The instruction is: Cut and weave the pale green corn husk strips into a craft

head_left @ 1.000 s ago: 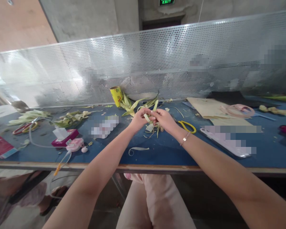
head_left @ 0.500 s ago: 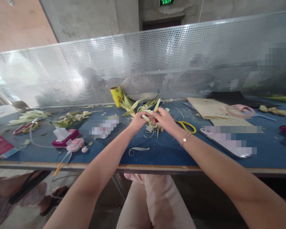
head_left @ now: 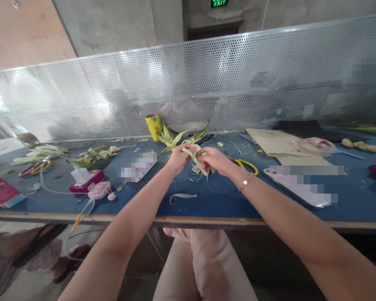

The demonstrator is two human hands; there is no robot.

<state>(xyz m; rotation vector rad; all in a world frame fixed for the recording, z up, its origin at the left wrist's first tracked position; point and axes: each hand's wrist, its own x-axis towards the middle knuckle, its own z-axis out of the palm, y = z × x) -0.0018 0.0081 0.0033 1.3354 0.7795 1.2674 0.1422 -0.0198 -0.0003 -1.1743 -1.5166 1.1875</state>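
A pale green strip of husk [head_left: 188,151] is held up over the worktop [head_left: 213,207], on the near side of the yellow cylinder [head_left: 153,126] and to its right. The left hand [head_left: 180,159] pinches the strip from one side, thumb and fingers closed on it. The right hand [head_left: 216,161] pinches it from the other, fingers bent inward and close to the left hand's; a thin bracelet [head_left: 245,182] circles the right wrist. Loose husk scraps [head_left: 203,172] lie just below the hands, also nearer the wearer than the cylinder and to its right.

Green husk leaves [head_left: 169,138] lie just beside the cylinder, on its right. Well in front of it, a thin strip [head_left: 184,195] lies with one end curled. A phone-like slab [head_left: 139,168], partly blurred out, is in front of the cylinder and slightly left.

Farther to the cylinder's right come a yellow-handled tool [head_left: 247,166], a phone [head_left: 296,188] and brown paper [head_left: 266,140] with a pink ring-shaped thing [head_left: 316,146] on it. To its left lie a pile of husks [head_left: 94,156], a magenta box [head_left: 87,184], a small pink case [head_left: 98,191] and red-and-yellow-handled scissors [head_left: 29,170]. Behind it rises a perforated metal panel [head_left: 207,75].
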